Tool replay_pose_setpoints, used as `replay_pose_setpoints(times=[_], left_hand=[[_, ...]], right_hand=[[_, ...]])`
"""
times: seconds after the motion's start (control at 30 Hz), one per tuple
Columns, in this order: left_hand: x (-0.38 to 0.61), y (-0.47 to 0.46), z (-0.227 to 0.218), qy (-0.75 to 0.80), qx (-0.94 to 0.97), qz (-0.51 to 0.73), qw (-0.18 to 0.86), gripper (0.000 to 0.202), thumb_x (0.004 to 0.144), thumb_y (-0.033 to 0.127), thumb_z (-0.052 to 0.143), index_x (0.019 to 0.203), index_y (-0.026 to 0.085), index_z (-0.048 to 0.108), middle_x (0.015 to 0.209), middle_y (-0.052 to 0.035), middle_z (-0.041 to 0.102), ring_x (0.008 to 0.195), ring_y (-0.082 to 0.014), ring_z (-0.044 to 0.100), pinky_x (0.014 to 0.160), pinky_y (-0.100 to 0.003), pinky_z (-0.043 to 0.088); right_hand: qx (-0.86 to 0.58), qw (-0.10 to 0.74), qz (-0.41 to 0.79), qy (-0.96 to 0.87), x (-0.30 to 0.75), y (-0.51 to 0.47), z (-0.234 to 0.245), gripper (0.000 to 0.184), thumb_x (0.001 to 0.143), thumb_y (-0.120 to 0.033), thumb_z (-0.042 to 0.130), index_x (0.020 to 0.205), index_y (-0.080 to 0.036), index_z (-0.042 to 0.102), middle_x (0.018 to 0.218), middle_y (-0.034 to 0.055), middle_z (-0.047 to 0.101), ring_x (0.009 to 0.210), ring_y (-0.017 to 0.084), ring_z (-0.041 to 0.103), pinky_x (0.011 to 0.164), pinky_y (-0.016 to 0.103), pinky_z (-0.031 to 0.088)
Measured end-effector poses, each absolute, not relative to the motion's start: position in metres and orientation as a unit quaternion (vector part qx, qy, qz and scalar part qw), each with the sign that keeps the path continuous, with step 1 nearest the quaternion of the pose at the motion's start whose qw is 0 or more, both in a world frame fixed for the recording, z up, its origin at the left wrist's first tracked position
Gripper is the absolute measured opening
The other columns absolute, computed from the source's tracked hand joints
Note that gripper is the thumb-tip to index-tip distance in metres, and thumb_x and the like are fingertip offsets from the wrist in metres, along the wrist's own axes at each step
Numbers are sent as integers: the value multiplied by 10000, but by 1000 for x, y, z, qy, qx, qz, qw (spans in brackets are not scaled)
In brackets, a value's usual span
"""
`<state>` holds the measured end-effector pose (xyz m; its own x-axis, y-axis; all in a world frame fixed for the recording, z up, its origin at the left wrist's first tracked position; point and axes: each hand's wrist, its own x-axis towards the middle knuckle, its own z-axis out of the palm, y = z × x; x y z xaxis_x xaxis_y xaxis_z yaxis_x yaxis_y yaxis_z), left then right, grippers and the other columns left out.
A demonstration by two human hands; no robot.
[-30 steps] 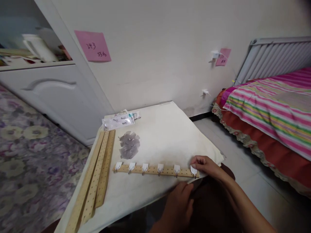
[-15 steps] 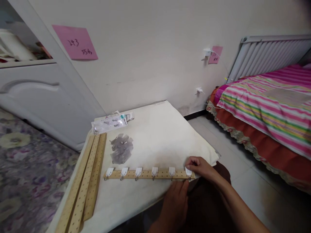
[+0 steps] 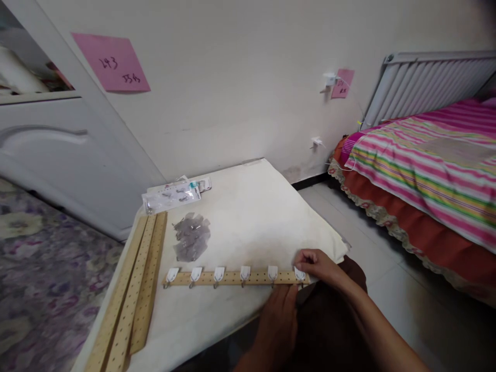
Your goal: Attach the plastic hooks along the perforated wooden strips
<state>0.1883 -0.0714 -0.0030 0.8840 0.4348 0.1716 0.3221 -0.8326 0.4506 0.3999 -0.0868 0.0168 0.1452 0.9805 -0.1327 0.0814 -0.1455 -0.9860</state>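
A narrow perforated wooden strip (image 3: 231,278) lies across the near part of the covered table, bearing several white hooks, each with a metal hook end pointing toward me. My right hand (image 3: 318,266) has its fingers curled, with thumb and forefinger on the top of the rightmost white hook (image 3: 300,274). Just left of that, my left hand (image 3: 277,312) rests with outstretched fingers, their tips against the strip's near edge. Beyond the strip's left half is a pile of translucent grey pieces (image 3: 191,236) with small shiny metal parts among them.
Perforated wooden boards (image 3: 129,289) lie lengthwise along the table's left side. Plastic-packaged hooks (image 3: 174,195) sit at the back left of the cream-covered table (image 3: 248,206). A wall stands behind, a white cabinet (image 3: 58,160) at left, and a striped bed (image 3: 422,165) at right.
The view has shifted slightly, so everything sits a little further left. Both hands stay at the strip's right end, with the right thumb and forefinger still on the last hook.
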Motion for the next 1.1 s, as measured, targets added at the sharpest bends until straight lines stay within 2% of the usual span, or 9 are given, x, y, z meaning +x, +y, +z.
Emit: replay_pose_setpoints(times=[0.13,0.33,0.77,0.93,1.03,1.1], left_hand=[[193,-72,0,217,942,136,219,568,849,78,351,1405,145,256,1321,-145,488,1218,-246,453,1027,-454,389],[203,-68,2,241,934,100,244,622,794,51,374,1398,178,296,1229,-125,554,1091,-249,523,952,-432,434],[204,-68,0,236,935,108,241,625,774,40,385,1384,159,324,1255,-144,547,1121,-256,515,962,-456,423],[203,-67,0,229,936,107,245,619,783,41,375,1386,169,315,1245,-133,558,1113,-251,521,951,-450,432],[203,-67,0,230,936,109,245,601,796,59,374,1384,170,322,1254,-131,552,1113,-255,518,955,-447,428],[203,-67,0,233,935,105,245,607,794,64,379,1388,172,319,1261,-131,548,1111,-255,517,955,-446,428]], right_hand=[[-593,468,472,-453,399,-87,16,165,726,-317,637,702,-156,612,618,-26,555,585,111,482,564,226,360],[-600,461,464,-460,398,-87,17,181,724,-342,638,701,-165,602,623,-25,552,588,114,490,560,224,372],[-596,448,480,-462,400,-91,19,196,708,-353,668,769,-170,636,665,-14,590,607,122,523,560,231,409],[-655,456,398,-452,400,-101,13,195,705,-341,677,807,-182,632,644,-26,572,586,117,507,536,228,386],[-694,474,351,-413,399,-117,12,209,752,-407,624,759,-199,602,619,-29,581,534,114,517,510,233,396],[-703,475,360,-389,396,-128,12,256,782,-454,580,730,-204,572,627,-21,605,508,117,541,491,237,411]])
